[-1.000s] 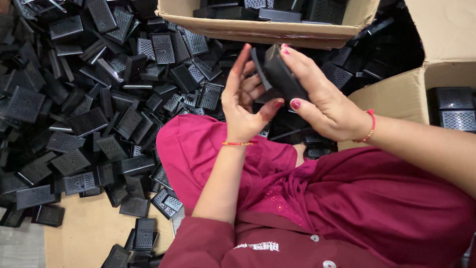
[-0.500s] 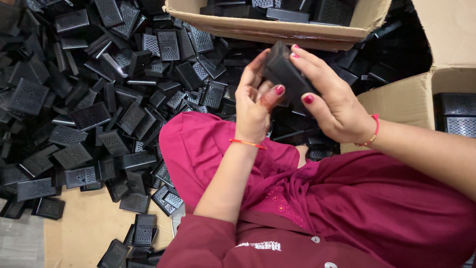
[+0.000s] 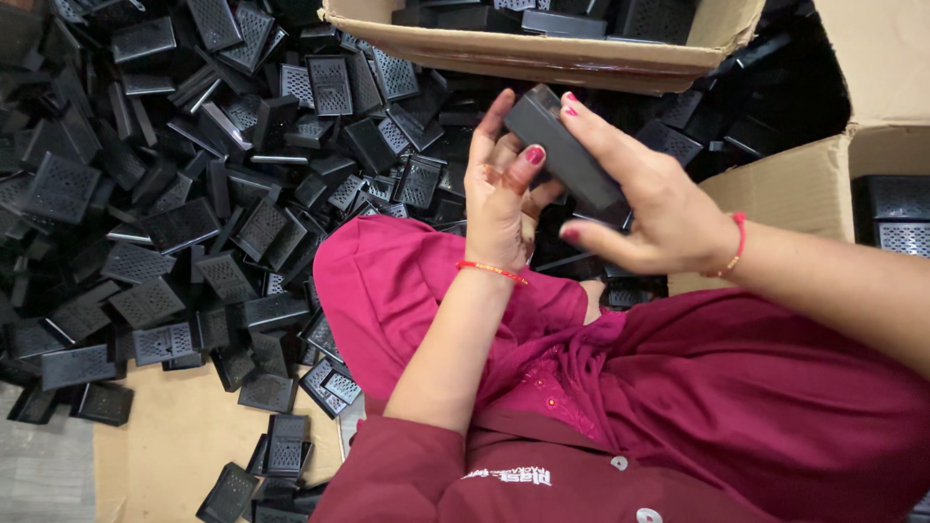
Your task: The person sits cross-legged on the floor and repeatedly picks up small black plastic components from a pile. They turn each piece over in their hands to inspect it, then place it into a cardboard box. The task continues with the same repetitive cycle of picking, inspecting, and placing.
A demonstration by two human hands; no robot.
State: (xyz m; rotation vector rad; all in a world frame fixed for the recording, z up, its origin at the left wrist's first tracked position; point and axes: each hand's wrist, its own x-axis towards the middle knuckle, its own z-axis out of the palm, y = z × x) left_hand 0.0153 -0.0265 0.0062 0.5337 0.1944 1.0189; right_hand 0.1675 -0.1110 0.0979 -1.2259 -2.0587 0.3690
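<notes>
My right hand (image 3: pixel 651 199) grips a black rectangular plastic box (image 3: pixel 562 150), held tilted in front of me above my lap. My left hand (image 3: pixel 502 189) is raised beside it, thumb and fingertips touching the box's lower left end. Both wrists carry thin red thread bands. Under the hands lies my knee in magenta cloth (image 3: pixel 407 281).
A big heap of black perforated plastic covers (image 3: pixel 194 194) spreads over cardboard on the floor to my left. An open cardboard carton (image 3: pixel 542 53) with more black parts stands ahead. Another carton (image 3: pixel 872 184) with stacked black parts sits at right.
Both hands stayed raised together with the box. The left thumb and fingers have shifted along the box's end while the right hand kept its grip and turned it slightly.
</notes>
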